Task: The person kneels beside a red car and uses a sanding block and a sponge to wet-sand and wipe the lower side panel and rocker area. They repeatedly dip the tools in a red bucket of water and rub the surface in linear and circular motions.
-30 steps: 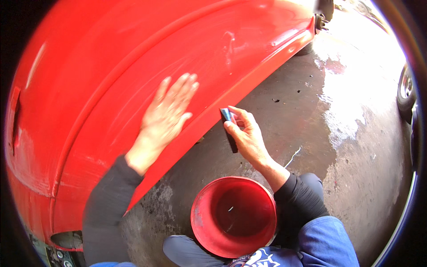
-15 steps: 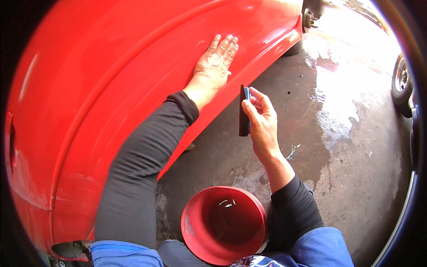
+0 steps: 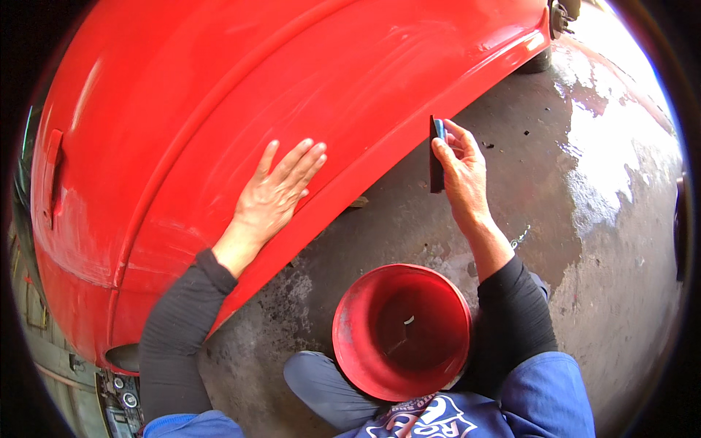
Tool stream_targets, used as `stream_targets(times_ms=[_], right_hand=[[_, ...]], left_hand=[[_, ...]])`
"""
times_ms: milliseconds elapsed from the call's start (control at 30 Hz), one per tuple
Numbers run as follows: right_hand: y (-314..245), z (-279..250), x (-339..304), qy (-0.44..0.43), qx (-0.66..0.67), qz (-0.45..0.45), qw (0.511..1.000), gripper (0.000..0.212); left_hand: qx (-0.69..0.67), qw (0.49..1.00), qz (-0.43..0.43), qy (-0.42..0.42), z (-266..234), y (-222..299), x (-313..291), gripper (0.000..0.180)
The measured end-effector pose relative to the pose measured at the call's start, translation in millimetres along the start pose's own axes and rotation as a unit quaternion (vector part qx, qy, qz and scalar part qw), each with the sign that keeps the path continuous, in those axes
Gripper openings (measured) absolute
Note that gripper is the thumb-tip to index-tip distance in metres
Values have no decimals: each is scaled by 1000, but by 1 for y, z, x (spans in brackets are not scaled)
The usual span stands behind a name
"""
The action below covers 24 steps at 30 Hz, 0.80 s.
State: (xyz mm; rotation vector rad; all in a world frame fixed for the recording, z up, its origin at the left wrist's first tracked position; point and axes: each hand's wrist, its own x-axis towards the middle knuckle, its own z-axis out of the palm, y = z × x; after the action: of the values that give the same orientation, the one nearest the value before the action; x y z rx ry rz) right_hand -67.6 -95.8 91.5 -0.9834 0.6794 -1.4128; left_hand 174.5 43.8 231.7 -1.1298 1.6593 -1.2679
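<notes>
"Red paint covers the long car panel [image 3: 350, 95], running from the near left to the far right. Where do you see any writing?"

"White lettering [image 3: 437, 427] and a white outline stand on the front of the blue shirt [image 3: 544, 387], at the near edge. The picture's edge cuts the print off."

"And the left hand [image 3: 272, 196]?"

"Empty, with its fingers stretched out and its palm turned to the panel's lower part. Whether the skin actually touches the paint, I cannot tell."

"What about the right hand [image 3: 461, 168]?"

"It pinches a narrow block [image 3: 437, 164] between thumb and fingers. That block is black along its left side and blue by the fingertips. It is upright in the view, to the right of the left hand and just beside the panel's lower edge as seen from above."

"Any lettering on the block?"

"It is too small, and too covered by the fingers, to tell."

"What lies nearer?"

"A red bucket [image 3: 349, 321], between the two forearms, with a small pale mark showing inside it. Beside it, on the left, is a grey trouser knee [image 3: 325, 385]. Farther off, to the right, bright wet patches shine on the dark floor [image 3: 621, 255]."
</notes>
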Motion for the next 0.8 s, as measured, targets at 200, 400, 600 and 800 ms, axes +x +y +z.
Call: stream_targets(times_ms=[200, 400, 600, 800], right_hand=[[11, 8, 2, 13, -8, -52, 999, 47], [22, 33, 14, 27, -98, -170, 980, 55], [38, 72, 94, 209, 4, -205, 956, 60], [64, 198, -66, 163, -159, -402, 887, 56]], left_hand=[[10, 998, 31, -50, -2, -4, -51, 61], [-310, 950, -45, -19, -5, 48, -103, 63], [-744, 538, -213, -334, -22, 221, -138, 72], [-803, 426, -372, -190, -14, 285, -160, 41]])
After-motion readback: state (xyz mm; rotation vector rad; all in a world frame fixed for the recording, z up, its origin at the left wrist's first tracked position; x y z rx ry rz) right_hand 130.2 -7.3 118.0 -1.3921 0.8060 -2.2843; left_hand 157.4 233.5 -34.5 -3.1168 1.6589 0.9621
